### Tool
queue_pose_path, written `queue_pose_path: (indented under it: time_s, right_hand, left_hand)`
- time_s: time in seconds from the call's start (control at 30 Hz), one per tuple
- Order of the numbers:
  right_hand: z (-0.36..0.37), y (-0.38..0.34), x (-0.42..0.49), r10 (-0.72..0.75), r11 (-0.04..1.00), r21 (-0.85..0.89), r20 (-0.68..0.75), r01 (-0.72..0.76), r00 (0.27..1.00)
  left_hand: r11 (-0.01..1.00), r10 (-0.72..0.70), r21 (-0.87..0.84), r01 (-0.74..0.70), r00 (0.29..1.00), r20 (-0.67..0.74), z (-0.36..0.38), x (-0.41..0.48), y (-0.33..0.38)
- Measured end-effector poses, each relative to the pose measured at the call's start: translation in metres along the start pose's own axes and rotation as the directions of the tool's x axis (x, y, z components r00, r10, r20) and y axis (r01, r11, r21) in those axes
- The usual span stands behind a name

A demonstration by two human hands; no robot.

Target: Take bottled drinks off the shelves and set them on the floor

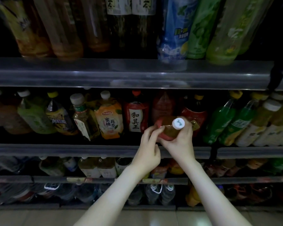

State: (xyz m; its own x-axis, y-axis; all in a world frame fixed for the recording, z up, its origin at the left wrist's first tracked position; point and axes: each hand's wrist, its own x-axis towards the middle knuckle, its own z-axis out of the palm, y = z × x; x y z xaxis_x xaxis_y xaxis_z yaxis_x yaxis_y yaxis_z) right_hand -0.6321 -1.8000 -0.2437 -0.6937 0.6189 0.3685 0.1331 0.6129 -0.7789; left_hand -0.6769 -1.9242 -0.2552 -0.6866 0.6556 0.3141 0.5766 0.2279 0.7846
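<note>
Fingers (pixel 187 132) of my right hand (pixel 180 141) curl around the white-capped bottle (pixel 171 130) before the middle shelf (pixel 72 150), hiding much of its label (pixel 159 126). My left hand (pixel 148 152) touches its side; if it grips, I cannot tell.

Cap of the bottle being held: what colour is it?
White cap with a green mark; head view.
</note>
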Motion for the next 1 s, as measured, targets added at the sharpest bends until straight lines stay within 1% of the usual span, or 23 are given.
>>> queue_pose_path:
  time_s: [0.07,0.2,0.33,0.47,0.6,0.73,0.83,0.87,0.9,0.97,1.0]
  right_hand:
    - [-0.003,0.000,-0.005,0.005,1.000,0.020,-0.047,-0.004,0.999]
    - [-0.010,0.002,-0.014,0.056,0.996,0.077,-0.123,-0.047,0.991]
    - [-0.025,0.006,-0.025,0.121,0.977,0.196,-0.180,-0.085,0.976]
    - [-0.035,0.009,-0.018,0.198,0.959,0.236,-0.161,-0.157,0.967]
    - [-0.022,0.008,-0.011,0.145,0.964,0.236,-0.078,-0.123,0.986]
    - [-0.001,0.006,0.014,0.069,0.980,0.185,0.058,-0.079,0.996]
    - [0.002,0.003,0.036,-0.036,0.994,0.108,0.181,0.017,0.983]
    - [0.000,0.002,0.041,-0.071,0.996,0.067,0.219,0.057,0.973]
    - [-0.003,0.000,0.046,-0.082,0.996,-0.012,0.255,0.088,0.963]
    - [-0.011,-0.001,0.053,-0.045,0.977,-0.187,0.288,0.102,0.956]
    - [-0.015,0.002,0.056,-0.032,0.963,-0.249,0.288,0.107,0.957]
  left_hand:
    - [1.000,-0.002,-0.016,0.003,0.999,0.044,0.000,-0.006,0.005]
    - [0.998,0.055,-0.019,-0.053,0.993,0.100,-0.003,-0.016,0.014]
    - [0.998,0.067,0.004,-0.068,0.989,0.130,0.000,-0.023,0.016]
    - [0.998,0.037,0.047,-0.044,0.989,0.143,0.011,-0.018,0.016]
    - [0.997,-0.014,0.071,0.009,0.998,0.068,0.016,0.002,0.014]
    - [0.977,-0.042,0.206,0.057,0.996,-0.077,0.014,0.025,0.005]
    - [0.957,-0.051,0.275,0.094,0.986,-0.159,0.012,0.037,-0.005]
    - [0.947,-0.043,0.307,0.100,0.982,-0.186,0.011,0.041,-0.008]
    - [0.932,-0.020,0.351,0.095,0.977,-0.211,0.010,0.044,-0.010]
    - [0.871,0.047,0.485,0.081,0.968,-0.247,0.011,0.052,-0.015]
    - [0.839,0.054,0.533,0.105,0.960,-0.274,0.011,0.056,-0.018]
